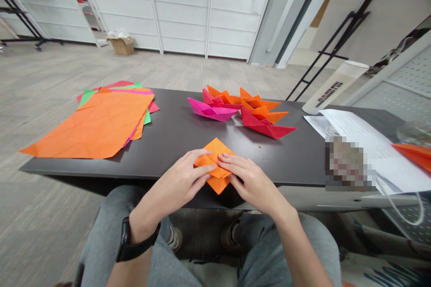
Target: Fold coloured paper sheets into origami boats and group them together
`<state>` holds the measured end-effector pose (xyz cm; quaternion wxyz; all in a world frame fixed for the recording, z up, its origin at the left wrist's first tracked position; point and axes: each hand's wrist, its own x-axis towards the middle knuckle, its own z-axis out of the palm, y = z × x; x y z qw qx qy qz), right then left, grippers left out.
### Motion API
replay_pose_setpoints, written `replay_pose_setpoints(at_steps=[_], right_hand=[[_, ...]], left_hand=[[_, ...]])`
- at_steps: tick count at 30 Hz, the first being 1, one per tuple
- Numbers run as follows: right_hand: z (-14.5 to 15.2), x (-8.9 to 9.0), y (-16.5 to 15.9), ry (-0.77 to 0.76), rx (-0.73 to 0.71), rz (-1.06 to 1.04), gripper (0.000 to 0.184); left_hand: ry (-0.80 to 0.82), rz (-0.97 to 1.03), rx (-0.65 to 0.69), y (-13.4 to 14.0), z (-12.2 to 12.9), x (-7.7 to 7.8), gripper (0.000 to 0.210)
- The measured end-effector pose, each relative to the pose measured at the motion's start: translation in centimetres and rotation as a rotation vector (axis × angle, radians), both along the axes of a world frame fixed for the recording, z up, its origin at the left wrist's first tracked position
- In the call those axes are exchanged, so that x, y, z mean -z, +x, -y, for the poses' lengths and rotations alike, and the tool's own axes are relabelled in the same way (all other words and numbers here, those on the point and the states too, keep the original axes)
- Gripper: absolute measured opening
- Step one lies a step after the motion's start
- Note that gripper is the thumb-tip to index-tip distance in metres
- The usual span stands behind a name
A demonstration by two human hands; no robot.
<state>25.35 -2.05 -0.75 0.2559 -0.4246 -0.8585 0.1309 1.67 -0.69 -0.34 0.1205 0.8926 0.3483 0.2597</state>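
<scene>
A folded orange paper [218,184] in a diamond shape lies at the front edge of the dark table, its near corner sticking out past the edge. My left hand [183,177] holds its left side, the fingertips on the top layer. From the right, my right hand [251,179] presses its fingers on the middle of the paper, with the thumb by the lower right edge. Folded layers show between the two hands. Beyond them stand several paper boats: a magenta boat [213,111], a red boat [264,124] and orange boats [259,101] among them.
A stack of coloured paper sheets [94,125], orange on top, covers the table's left end. At the right are a white cylindrical container [333,87], printed papers [363,143], a blurred-out object [350,163], an orange paper piece [415,156] and a white cable [404,219].
</scene>
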Motion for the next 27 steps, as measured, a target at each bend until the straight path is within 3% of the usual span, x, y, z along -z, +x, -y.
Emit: replay_pose_setpoints(at_steps=[5,9,11,14,16,27], right_hand=[[-0.1,0.4,-0.2,0.028,0.119,-0.195,0.023],[-0.2,0.5,0.1,0.021,0.028,-0.17,0.017],[-0.1,0.4,0.3,0.022,-0.016,-0.103,0.023],[0.2,0.0,0.4,0.034,-0.037,0.02,0.049],[0.3,-0.3,0.3,0.048,-0.074,0.096,0.053],[0.1,-0.3,-0.1,0.03,-0.039,0.071,0.027]], left_hand=[[-0.052,0.05,-0.056,0.2,-0.2,-0.2,0.019],[0.031,0.06,-0.008,-0.6,-0.5,0.1,0.016],[0.06,0.013,-0.024,-1.3,-0.6,0.4,0.018],[0.06,-0.076,-0.021,-2.4,-0.6,0.6,0.023],[0.044,-0.132,0.01,-2.8,-0.5,0.7,0.028],[0.008,-0.074,-0.07,-2.5,-0.9,0.5,0.026]])
